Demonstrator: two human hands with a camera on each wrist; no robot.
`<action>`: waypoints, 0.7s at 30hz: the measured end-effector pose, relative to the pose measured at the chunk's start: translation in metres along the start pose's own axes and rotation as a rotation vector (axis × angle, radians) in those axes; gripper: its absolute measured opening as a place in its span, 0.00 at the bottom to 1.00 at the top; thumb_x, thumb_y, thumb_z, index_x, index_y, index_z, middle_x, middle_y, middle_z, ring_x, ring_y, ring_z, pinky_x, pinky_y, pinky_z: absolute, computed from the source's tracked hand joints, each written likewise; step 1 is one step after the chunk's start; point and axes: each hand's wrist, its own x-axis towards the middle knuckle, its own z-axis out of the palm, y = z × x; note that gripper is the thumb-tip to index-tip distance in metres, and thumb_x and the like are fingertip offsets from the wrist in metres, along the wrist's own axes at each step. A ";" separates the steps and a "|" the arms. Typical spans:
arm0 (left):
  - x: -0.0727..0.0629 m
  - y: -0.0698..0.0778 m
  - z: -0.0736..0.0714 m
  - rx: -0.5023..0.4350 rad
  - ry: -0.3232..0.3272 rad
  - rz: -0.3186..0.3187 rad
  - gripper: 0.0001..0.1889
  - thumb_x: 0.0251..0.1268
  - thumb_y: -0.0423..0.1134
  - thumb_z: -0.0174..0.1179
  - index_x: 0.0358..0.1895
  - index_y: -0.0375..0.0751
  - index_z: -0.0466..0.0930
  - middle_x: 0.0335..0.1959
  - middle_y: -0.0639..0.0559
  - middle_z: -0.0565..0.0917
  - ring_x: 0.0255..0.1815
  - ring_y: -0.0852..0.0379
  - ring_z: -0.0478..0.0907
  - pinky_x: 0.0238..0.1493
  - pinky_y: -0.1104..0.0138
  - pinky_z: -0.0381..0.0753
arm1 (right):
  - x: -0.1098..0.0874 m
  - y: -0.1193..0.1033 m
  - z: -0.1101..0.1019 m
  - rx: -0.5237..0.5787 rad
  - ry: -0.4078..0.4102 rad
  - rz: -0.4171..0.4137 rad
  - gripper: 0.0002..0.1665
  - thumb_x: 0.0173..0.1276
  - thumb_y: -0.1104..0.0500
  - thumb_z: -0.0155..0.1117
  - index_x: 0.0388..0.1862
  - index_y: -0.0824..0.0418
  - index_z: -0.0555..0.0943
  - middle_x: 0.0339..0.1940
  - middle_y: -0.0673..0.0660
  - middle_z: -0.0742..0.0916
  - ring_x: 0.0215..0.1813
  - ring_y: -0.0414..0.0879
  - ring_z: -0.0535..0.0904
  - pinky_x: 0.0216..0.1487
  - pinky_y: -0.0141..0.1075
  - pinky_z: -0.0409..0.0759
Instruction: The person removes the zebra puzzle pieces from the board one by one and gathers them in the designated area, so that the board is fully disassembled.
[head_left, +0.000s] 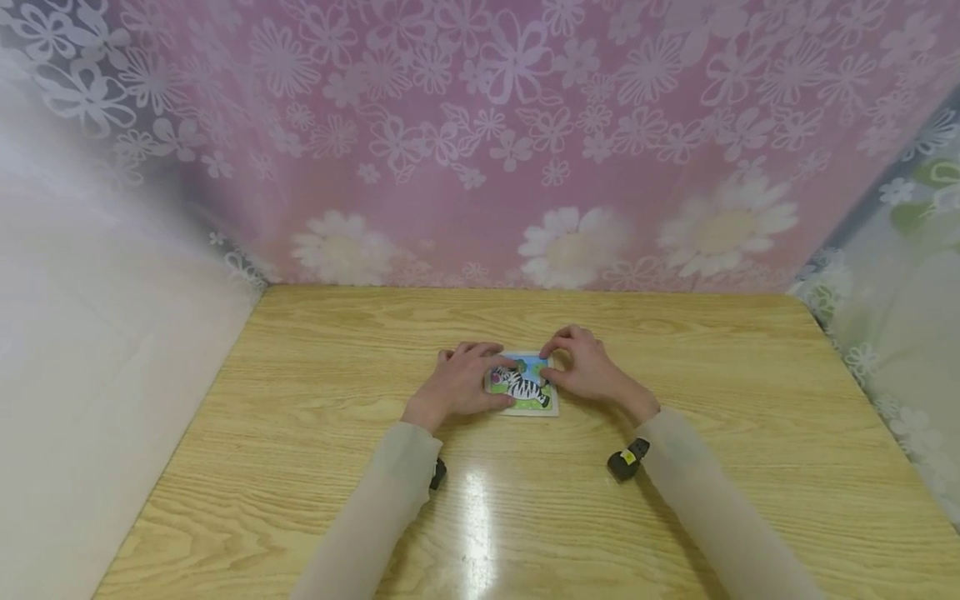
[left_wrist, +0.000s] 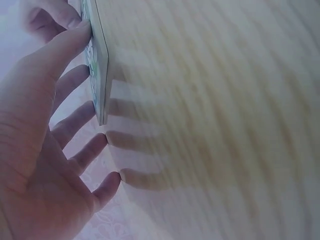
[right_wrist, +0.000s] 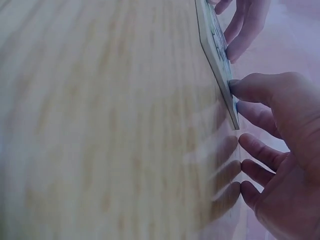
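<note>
A small square picture puzzle point(head_left: 528, 387) with a zebra on green grass under a blue sky lies on the wooden table. My left hand point(head_left: 467, 379) reaches over its left side, thumb at the near edge and index finger on the picture. In the left wrist view the other fingers of the left hand point(left_wrist: 55, 125) spread out, fingertips at the tabletop. At the upper right of the puzzle, the thumb and index fingertip of my right hand point(head_left: 588, 367) touch the picture a little apart. Its other fingertips rest by the tabletop in the right wrist view.
The light wooden table point(head_left: 337, 517) reaches back to a pink flowered curtain point(head_left: 450, 167). Pale cloth point(head_left: 112, 333) hangs on the left, flowered cloth point(head_left: 892, 350) on the right. A black wrist device point(head_left: 626, 460) sits at the right sleeve.
</note>
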 end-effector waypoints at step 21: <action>-0.001 0.006 -0.005 0.022 -0.005 -0.031 0.32 0.62 0.67 0.65 0.70 0.70 0.74 0.79 0.58 0.66 0.77 0.43 0.63 0.67 0.40 0.65 | 0.007 -0.002 -0.001 0.024 -0.086 0.057 0.10 0.70 0.55 0.70 0.47 0.57 0.82 0.63 0.64 0.72 0.68 0.64 0.60 0.66 0.64 0.52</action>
